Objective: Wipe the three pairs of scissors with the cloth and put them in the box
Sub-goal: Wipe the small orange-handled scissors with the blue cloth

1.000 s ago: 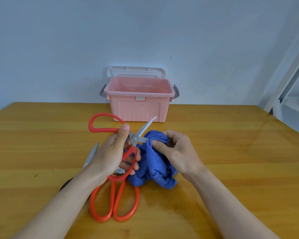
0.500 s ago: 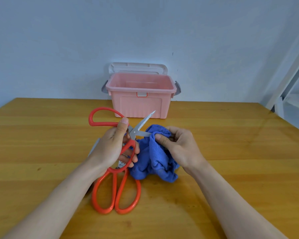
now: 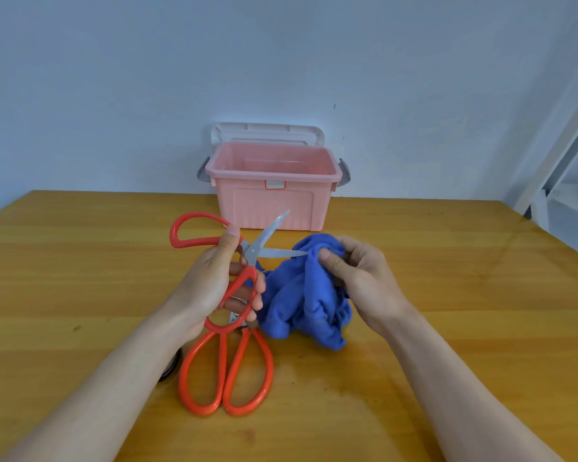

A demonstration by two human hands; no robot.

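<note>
Left hand (image 3: 214,278) grips the red-handled scissors (image 3: 244,261) above the counter (image 3: 447,295), fingers through the lower loop, thumb by the pivot, silver blades splayed wide. Right hand (image 3: 357,278) pinches the bunched blue cloth (image 3: 304,301) around the tip of the lower blade. A second pair of scissors (image 3: 227,371), orange loops shut together, lies flat just below. A dark handle (image 3: 171,365) peeks from under the left forearm. At the back, the pink box (image 3: 274,198) stands open.
</note>
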